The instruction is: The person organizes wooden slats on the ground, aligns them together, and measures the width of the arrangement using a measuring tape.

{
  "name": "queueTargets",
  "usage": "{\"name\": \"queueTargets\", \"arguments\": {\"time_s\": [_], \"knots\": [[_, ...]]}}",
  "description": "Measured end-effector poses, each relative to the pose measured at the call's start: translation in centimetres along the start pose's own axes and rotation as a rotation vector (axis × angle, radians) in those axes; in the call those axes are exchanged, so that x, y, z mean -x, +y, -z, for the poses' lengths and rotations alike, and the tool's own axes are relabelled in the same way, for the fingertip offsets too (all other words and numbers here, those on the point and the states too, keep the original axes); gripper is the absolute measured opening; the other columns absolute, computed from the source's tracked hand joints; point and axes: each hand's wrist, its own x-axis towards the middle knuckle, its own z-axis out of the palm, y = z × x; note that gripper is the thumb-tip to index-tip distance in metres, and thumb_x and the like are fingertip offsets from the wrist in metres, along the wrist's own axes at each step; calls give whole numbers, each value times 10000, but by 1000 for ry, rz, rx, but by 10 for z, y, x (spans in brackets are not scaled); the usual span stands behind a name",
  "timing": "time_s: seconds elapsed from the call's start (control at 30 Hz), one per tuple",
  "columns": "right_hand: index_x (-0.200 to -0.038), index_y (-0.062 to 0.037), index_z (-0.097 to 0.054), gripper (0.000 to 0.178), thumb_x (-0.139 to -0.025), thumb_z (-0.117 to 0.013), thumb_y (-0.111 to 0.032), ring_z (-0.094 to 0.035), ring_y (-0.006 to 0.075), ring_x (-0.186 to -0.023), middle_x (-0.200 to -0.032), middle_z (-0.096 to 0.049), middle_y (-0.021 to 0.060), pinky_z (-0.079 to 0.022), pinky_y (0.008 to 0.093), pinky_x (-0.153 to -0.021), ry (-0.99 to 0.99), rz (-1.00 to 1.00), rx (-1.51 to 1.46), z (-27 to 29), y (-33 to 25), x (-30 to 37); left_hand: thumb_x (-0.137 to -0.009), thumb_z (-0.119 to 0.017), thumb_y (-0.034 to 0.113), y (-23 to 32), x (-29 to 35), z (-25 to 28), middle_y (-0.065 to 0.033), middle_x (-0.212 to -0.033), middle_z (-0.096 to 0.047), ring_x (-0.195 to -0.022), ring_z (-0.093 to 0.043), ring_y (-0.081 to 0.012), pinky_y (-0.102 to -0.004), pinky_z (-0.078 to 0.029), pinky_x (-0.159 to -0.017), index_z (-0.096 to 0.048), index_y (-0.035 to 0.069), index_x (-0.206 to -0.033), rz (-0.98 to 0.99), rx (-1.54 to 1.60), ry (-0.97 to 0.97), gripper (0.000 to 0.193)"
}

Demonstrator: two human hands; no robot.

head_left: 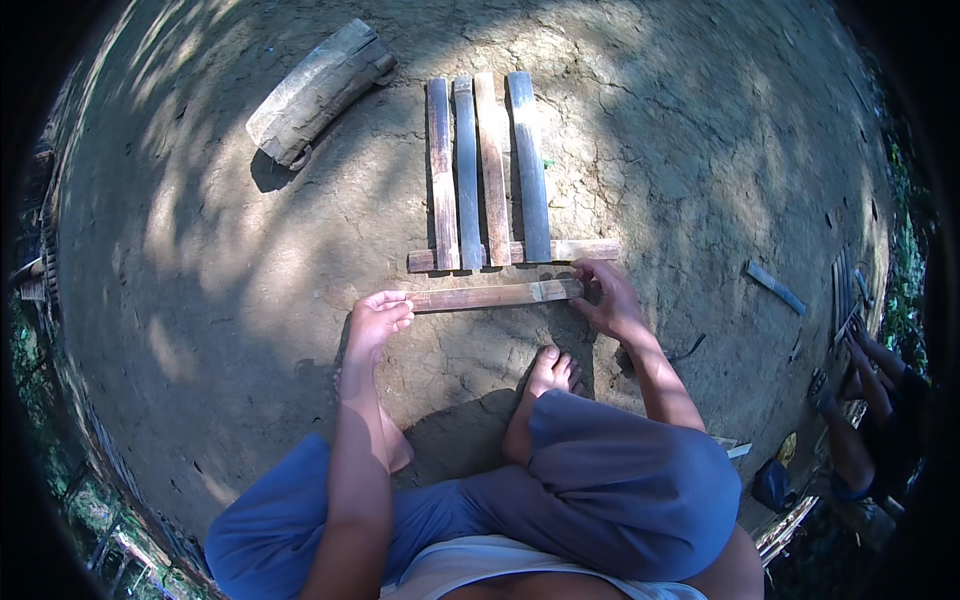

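Note:
Between my two hands a split bamboo strip lies crosswise, brown with a paler right part. My left hand pinches its left end between thumb and fingers. The right end is gripped by my right hand, fingers bent round it. Just beyond, another crosswise bamboo strip rests on the ground. Over it lie the near ends of several lengthwise strips: a brown one, a grey one, a pale tan one and a dark grey one, with a wider gap before the last.
A thick wooden log lies on the cracked earth ground at the far left. To the right are a loose grey strip and a thin dark curved object. Another person crouches at the right edge beside several strips.

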Motion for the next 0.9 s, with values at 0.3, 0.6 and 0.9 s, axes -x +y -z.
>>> {"name": "queueTargets", "arguments": {"time_s": [0.3,0.6,0.9], "knots": [[-1252,-78,-626,547,-743,-825,-53,-647,305,-1046,-1108,-656,116,-530,381,-922,-12,-46,38,-5,12,7,-898,-738,39,-7,-11,-7,-101,-898,-715,-777,-694,-144,-248,-586,-691,-669,-50,-1092,1,-153,-14,225],[-1188,-66,-678,346,-864,-785,-126,-702,242,-933,-1053,-694,106,-572,358,-836,154,-17,-11,18,7,-13,-896,-779,204,38,-44,-4,-97,-935,-756,-815,-694,-129,-273,-544,-734,-703,-33,-1095,-270,-363,143,319],[-1278,24,-623,516,-910,-763,-309,-729,208,-926,-1055,-745,163,-579,346,-805,7,-276,-224,-2,-8,-120,-936,-758,256,105,-88,-71,-3,-970,-725,-839,-630,-70,-246,-496,-755,-707,51,-1129,-153,-243,-57,286]]}}
